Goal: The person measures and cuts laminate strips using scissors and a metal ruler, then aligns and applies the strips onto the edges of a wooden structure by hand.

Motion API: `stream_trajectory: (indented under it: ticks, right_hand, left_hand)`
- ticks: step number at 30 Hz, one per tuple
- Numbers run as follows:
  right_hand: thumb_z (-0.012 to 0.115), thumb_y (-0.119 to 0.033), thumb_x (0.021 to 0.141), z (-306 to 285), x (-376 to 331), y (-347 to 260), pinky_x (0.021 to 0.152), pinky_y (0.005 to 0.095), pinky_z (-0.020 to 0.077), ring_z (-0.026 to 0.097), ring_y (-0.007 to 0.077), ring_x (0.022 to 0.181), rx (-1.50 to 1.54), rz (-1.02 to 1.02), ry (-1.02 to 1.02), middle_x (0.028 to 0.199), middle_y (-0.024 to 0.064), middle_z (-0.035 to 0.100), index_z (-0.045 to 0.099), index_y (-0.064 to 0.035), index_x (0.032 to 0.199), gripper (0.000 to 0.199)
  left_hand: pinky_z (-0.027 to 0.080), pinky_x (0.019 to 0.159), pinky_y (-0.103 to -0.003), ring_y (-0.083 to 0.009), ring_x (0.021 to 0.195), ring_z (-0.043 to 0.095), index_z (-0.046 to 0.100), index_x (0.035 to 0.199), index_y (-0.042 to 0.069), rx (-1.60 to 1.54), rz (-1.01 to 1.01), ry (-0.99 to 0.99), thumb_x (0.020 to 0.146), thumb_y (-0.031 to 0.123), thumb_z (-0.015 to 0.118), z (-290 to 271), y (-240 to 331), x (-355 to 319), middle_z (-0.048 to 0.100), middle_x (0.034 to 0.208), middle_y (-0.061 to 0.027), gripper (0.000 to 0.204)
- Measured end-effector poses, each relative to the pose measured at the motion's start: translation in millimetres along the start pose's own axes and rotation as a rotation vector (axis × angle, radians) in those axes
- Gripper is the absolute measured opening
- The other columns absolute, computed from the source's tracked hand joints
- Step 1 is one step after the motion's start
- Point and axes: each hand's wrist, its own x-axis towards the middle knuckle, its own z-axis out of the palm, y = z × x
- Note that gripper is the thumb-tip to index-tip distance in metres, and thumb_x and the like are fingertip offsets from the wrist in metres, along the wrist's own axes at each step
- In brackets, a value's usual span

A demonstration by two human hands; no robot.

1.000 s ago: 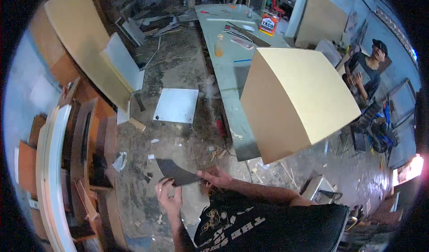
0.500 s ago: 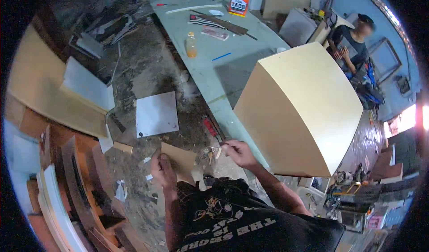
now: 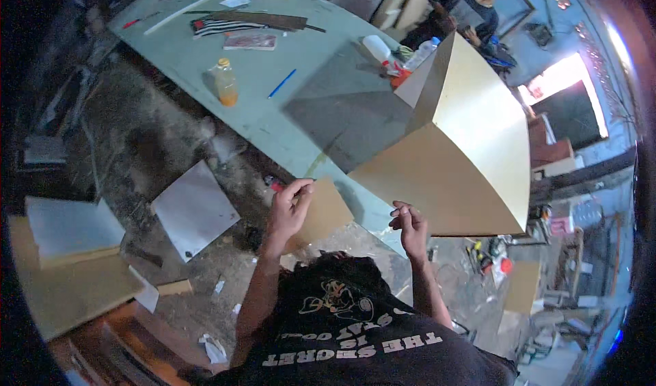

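Gripping the tan panel [image 3: 329, 211] along its left side, your left hand [image 3: 288, 215] held it by the near edge of the table [image 3: 164, 51]. The panel looked light and stiff; opposite edges offered the best hold. Your right hand [image 3: 412, 230] was loosely curled, contents indeterminable. The cream box [image 3: 444, 177] obstructed the right; farther left were a blue pencil [image 3: 282, 84] and a bottle [image 3: 225, 85].

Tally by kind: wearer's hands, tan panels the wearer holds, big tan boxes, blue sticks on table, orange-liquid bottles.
Hands: 2 (left hand, right hand)
Tan panel: 1
Big tan box: 1
Blue stick: 1
Orange-liquid bottle: 1
Total: 6
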Motion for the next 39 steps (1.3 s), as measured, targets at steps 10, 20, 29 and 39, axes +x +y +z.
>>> stream_trajectory:
  ticks: [10,20,29,39]
  right_hand:
    - [0.053,-0.036,0.107,-96,-54,-83,0.061,0.0260,0.0404,0.049,0.0085,0.065,-0.231,-0.247,0.922,0.072,0.0001,0.056,0.069,0.0045,0.111,0.044]
    - [0.052,-0.045,0.103,-156,-63,-70,0.079,0.0392,0.0462,0.058,0.0208,0.094,-0.052,-0.106,1.367,0.113,0.0083,0.063,0.062,-0.0115,0.132,0.045]
    - [0.052,-0.057,0.099,-222,-29,-3,0.108,0.0511,0.0372,0.044,0.0300,0.134,0.249,-0.126,1.256,0.154,0.0134,0.040,0.035,-0.0153,0.155,0.071]
    - [0.039,-0.057,0.103,-236,-11,60,0.116,0.0552,0.0300,0.049,0.0311,0.131,0.446,-0.420,1.002,0.145,0.0147,0.052,0.031,-0.0099,0.154,0.070]
  left_hand:
    - [0.045,0.063,-0.029,-0.0115,0.068,0.054,0.066,0.103,0.002,-0.205,0.072,-0.340,0.102,0.031,0.062,4,-13,95,0.062,0.076,-0.0050,0.029]
    - [0.048,0.074,-0.030,-0.0118,0.084,0.061,0.069,0.112,0.001,-0.307,0.078,-0.594,0.103,0.033,0.061,70,11,147,0.069,0.089,-0.0069,0.034]
    - [0.051,0.075,-0.031,-0.0107,0.084,0.063,0.069,0.119,0.000,-0.199,0.028,-0.800,0.105,0.027,0.058,88,13,170,0.073,0.099,-0.0081,0.032]
    - [0.053,0.081,-0.033,-0.0172,0.087,0.066,0.070,0.122,0.007,-0.456,0.094,-0.739,0.106,0.043,0.052,91,4,179,0.073,0.117,-0.0112,0.043]
